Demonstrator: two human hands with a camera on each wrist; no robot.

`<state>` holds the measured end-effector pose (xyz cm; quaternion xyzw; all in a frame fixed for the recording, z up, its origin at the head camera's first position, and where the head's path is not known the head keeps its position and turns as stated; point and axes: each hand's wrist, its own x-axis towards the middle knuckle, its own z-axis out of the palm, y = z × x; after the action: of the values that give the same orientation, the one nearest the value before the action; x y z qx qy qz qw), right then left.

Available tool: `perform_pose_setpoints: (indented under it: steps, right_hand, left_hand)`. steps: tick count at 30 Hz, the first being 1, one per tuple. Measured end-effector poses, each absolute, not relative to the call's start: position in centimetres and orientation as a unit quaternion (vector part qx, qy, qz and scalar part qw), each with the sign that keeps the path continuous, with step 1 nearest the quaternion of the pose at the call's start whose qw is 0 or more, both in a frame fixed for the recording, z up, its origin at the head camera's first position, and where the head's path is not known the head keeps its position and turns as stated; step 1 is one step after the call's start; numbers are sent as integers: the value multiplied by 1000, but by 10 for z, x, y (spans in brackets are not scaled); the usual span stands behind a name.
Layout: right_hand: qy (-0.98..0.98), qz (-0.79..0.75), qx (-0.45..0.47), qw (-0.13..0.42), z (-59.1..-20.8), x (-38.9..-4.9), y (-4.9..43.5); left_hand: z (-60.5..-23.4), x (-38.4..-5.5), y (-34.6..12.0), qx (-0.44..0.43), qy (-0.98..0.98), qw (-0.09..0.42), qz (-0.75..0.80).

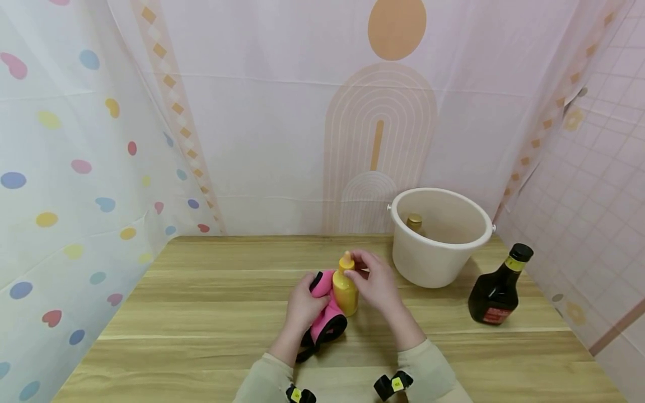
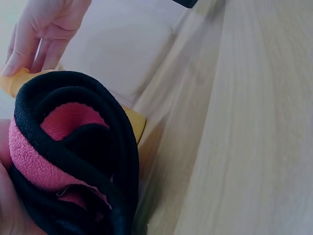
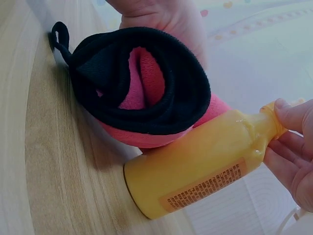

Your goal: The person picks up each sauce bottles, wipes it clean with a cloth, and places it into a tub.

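Observation:
A yellow bottle (image 1: 345,292) with an orange cap stands on the wooden table, its printed label (image 3: 201,188) showing in the right wrist view. My right hand (image 1: 373,278) pinches the bottle at its neck, just under the cap, between thumb and fingers. A pink cloth (image 1: 326,319) with black edging is bunched up in my left hand (image 1: 303,305), which grips it against the bottle's left side. In the left wrist view the rolled cloth (image 2: 63,147) hides most of the bottle. A black loop (image 3: 59,41) sticks out from the cloth's edge.
A white bucket (image 1: 428,263) stands at the back right, with a gold-capped bottle (image 1: 415,221) inside. Right of it, near the table's right side, is a dark sauce bottle (image 1: 495,291) with a black cap and red label. A patterned curtain (image 1: 272,129) hangs behind the table (image 1: 201,313).

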<state>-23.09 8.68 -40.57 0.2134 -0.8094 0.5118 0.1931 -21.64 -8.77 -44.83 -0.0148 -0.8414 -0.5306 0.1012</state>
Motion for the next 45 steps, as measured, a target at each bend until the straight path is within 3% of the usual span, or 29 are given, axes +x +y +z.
perform_pose_setpoints:
  steps: [29, 45]
  right_hand:
    - [-813, 512, 208, 184, -404, -230, 85]
    - [-812, 510, 211, 189, -403, -229, 87]
  left_hand:
    - [-443, -222, -95, -36, -915, 59, -398]
    - [-443, -213, -110, -111, -918, 62, -375]
